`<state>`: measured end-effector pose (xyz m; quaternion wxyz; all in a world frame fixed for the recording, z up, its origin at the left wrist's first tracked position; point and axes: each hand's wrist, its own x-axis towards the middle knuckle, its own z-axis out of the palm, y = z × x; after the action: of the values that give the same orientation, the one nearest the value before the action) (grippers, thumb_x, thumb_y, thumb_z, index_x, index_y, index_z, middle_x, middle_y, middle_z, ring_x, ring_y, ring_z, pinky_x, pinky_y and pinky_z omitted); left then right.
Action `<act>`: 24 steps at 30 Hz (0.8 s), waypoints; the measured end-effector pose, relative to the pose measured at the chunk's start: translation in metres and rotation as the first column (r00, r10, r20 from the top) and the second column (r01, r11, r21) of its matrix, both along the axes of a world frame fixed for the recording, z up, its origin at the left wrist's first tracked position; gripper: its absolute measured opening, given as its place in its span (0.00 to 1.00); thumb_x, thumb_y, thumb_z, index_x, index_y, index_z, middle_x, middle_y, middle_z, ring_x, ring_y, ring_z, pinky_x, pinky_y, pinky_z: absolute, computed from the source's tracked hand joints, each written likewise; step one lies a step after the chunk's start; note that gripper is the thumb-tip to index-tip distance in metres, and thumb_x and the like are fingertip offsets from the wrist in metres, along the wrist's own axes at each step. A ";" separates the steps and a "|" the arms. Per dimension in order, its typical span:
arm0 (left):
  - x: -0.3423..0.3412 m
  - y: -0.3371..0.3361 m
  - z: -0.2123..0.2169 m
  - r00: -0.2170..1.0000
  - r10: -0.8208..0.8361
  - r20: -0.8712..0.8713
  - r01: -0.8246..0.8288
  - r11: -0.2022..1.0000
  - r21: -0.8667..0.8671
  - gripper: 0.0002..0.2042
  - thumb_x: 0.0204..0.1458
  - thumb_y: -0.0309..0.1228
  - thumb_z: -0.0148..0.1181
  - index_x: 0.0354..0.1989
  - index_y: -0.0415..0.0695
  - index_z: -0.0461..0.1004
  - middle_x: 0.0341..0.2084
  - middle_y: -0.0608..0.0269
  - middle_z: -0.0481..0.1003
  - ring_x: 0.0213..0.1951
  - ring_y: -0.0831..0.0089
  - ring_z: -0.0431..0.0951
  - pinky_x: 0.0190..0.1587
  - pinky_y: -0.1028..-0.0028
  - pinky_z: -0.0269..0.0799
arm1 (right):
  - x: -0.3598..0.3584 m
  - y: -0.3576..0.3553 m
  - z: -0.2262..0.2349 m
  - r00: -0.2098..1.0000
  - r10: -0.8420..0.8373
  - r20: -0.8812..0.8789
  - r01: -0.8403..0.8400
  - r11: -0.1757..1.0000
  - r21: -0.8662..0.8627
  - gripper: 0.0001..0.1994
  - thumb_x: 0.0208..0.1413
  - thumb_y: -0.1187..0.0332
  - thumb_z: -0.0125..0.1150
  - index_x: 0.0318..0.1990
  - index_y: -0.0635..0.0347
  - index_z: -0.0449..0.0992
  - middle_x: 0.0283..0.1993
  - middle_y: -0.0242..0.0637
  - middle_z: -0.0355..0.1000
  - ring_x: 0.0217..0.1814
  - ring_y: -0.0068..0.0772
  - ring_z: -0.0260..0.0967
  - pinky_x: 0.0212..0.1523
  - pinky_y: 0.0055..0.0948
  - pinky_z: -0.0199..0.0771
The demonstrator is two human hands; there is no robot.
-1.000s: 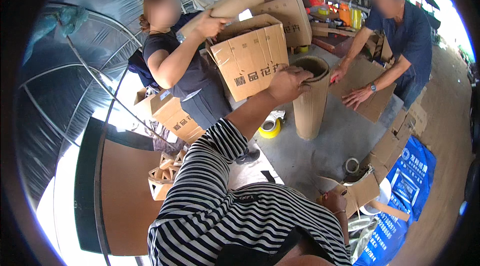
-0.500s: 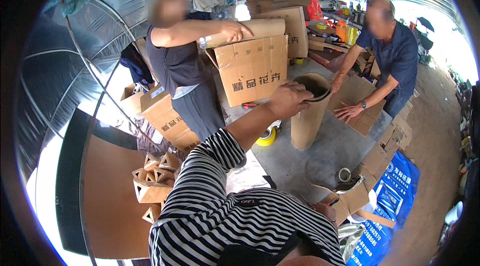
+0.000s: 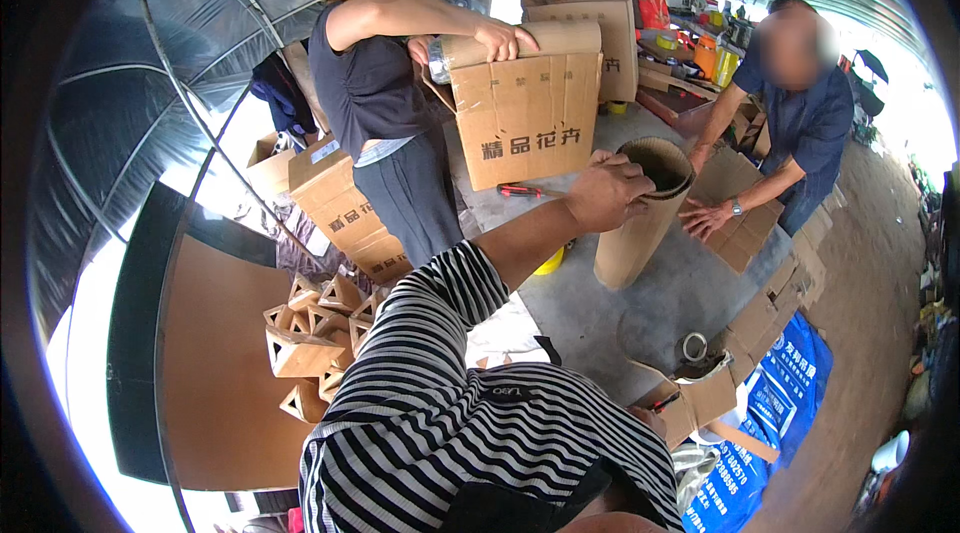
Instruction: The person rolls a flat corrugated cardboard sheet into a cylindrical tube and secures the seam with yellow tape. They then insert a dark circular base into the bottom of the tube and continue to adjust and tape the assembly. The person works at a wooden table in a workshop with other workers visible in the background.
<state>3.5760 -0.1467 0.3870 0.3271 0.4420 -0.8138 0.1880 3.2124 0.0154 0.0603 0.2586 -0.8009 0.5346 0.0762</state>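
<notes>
My left hand [image 3: 612, 191] grips the rim of a tall brown cardboard tube [image 3: 635, 233], fingers closed on its near left edge. The tube stands on the grey tabletop [image 3: 570, 318], leaning a little to the right at its open top. Low by my body, my right hand [image 3: 648, 421] shows only in part, its fingers mostly hidden. Beside it is a slim red and dark tool [image 3: 664, 401], next to a torn cardboard piece [image 3: 708, 403]. Whether the hand holds this tool, I cannot make out.
A person [image 3: 375, 83] at the left holds a rolled cardboard sheet over a large carton [image 3: 525, 123]. Across the table, another person [image 3: 800, 113] presses flat cardboard [image 3: 735, 203]. A red-handled cutter [image 3: 520, 191], a tape roll [image 3: 694, 346] and folded cardboard pieces [image 3: 310, 338] lie around.
The view has shifted slightly. The tube's top leans further right, with my left hand still on its rim. The person at the left has straightened a little, and the carton stays under their hand.
</notes>
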 end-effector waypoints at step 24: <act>-0.014 0.004 -0.010 0.988 -0.068 -0.138 0.052 0.992 -0.116 0.21 0.37 0.32 0.73 0.44 0.46 0.79 0.37 0.62 0.77 0.46 0.61 0.75 0.53 0.59 0.64 | 0.029 -0.003 0.074 0.988 -0.148 -0.034 0.145 0.987 -0.064 0.16 0.55 0.50 0.58 0.35 0.51 0.81 0.37 0.43 0.81 0.40 0.47 0.80 0.38 0.48 0.79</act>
<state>3.5622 -0.1425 0.3772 0.4141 0.4105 -0.7895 0.1917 3.2412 0.0121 0.1343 0.2283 -0.7654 0.5991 0.0562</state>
